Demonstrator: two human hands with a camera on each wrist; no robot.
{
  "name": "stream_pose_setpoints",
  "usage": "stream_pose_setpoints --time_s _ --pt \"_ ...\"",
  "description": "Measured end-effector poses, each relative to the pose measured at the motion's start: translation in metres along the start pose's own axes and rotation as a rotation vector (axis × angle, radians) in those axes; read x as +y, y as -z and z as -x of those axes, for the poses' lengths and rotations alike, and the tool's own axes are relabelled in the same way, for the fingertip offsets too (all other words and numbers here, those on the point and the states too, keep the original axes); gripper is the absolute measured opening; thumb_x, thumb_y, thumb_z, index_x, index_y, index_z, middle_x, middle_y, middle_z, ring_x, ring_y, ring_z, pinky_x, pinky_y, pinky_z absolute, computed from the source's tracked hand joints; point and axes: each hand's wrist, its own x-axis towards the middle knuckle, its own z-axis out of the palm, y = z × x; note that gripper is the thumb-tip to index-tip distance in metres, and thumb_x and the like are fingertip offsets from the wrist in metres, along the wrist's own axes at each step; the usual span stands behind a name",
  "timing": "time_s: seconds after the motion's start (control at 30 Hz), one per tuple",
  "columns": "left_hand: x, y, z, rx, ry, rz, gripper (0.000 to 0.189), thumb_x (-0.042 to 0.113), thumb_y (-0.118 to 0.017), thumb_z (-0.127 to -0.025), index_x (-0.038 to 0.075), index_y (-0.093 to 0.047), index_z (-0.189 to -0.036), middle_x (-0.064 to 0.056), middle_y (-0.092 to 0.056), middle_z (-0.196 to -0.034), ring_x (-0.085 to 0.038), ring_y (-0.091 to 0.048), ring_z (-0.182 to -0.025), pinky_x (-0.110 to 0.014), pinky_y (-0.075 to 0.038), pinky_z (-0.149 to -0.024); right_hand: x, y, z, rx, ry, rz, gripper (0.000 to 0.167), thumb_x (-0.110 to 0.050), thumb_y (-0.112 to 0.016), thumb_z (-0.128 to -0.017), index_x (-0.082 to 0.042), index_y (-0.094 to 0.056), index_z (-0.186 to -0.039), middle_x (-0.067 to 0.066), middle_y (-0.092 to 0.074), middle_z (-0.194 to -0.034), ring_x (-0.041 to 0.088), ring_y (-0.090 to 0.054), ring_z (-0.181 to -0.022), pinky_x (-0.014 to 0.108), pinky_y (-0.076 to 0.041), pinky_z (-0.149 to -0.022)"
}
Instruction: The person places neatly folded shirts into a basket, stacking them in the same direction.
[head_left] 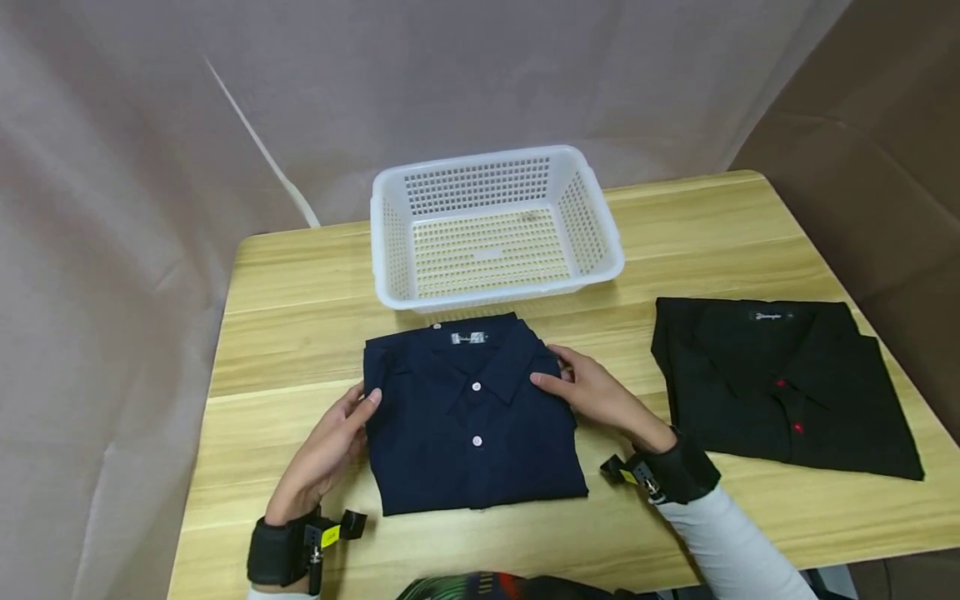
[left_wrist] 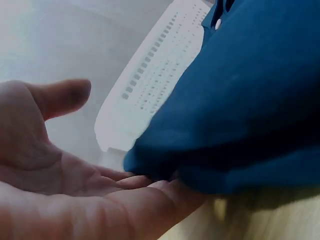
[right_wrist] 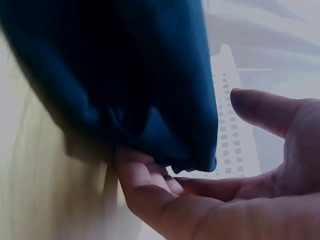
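A navy blue folded shirt (head_left: 472,450) with white buttons lies before me, its collar toward the basket. My left hand (head_left: 333,446) is at the shirt's left edge. In the left wrist view its fingers (left_wrist: 150,205) reach under the fabric, while the thumb stands raised, apart from the cloth. On the right edge near the collar is my right hand (head_left: 600,396). Its fingertips (right_wrist: 132,162) touch the shirt's underside in the right wrist view, and the thumb is held off the cloth there too. The fingertips of both hands are partly hidden beneath the fabric.
A white perforated plastic basket (head_left: 498,296) stands just beyond the shirt at the table's back edge. To the right, a black folded shirt (head_left: 727,417) with red buttons lies on the wooden table (head_left: 285,350). Grey cloth (head_left: 480,75) hangs behind the table.
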Motion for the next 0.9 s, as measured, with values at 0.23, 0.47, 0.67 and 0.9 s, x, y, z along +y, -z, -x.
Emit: stream_pose_setpoints --time_s 0.23,0.47,0.67,0.9 --pt "-0.009 -0.005 -0.006 -0.051 -0.01 0.122 0.069 0.036 -0.044 -0.116 0.002 -0.011 -0.167 -0.02 -0.028 -0.168 -0.029 -0.036 -0.152 -0.044 -0.037 -0.123 0.005 -0.004 -0.003 -0.193 -0.023 -0.382 0.061 -0.026 -0.059 -0.111 0.006 -0.038 -0.158 0.025 -0.062 -0.143 0.027 -0.068 -0.12 0.036 -0.056 -0.101" --pt "-0.012 -0.007 -0.011 -0.096 0.026 0.123 0.056 0.039 -0.05 -0.114 -0.003 -0.038 -0.149 -0.01 -0.064 -0.129 -0.017 -0.07 -0.113 -0.029 -0.06 -0.092 0.007 -0.014 -0.005 -0.286 -0.131 -0.735 0.056 -0.021 -0.059 -0.11 0.005 -0.037 -0.155 0.019 -0.07 -0.13 0.027 -0.076 -0.106 0.041 -0.063 -0.088" --pt "-0.013 -0.006 -0.015 -0.132 0.068 0.167 0.056 0.037 -0.057 -0.112 -0.002 -0.038 -0.147 -0.009 -0.069 -0.127 -0.021 -0.072 -0.113 -0.034 -0.061 -0.093 0.005 -0.023 -0.005 -0.313 -0.193 -0.863 0.05 -0.014 -0.061 -0.109 0.002 -0.04 -0.151 0.012 -0.074 -0.124 0.026 -0.076 -0.107 0.043 -0.063 -0.09" --pt "-0.013 -0.007 -0.015 -0.153 0.046 0.162 0.053 0.025 -0.054 -0.113 -0.002 -0.033 -0.154 -0.011 -0.069 -0.13 -0.022 -0.073 -0.114 -0.036 -0.061 -0.095 0.003 -0.028 -0.005 -0.256 -0.156 -0.807 0.053 -0.013 -0.062 -0.108 0.001 -0.038 -0.153 0.011 -0.073 -0.125 0.025 -0.076 -0.106 0.042 -0.063 -0.089"
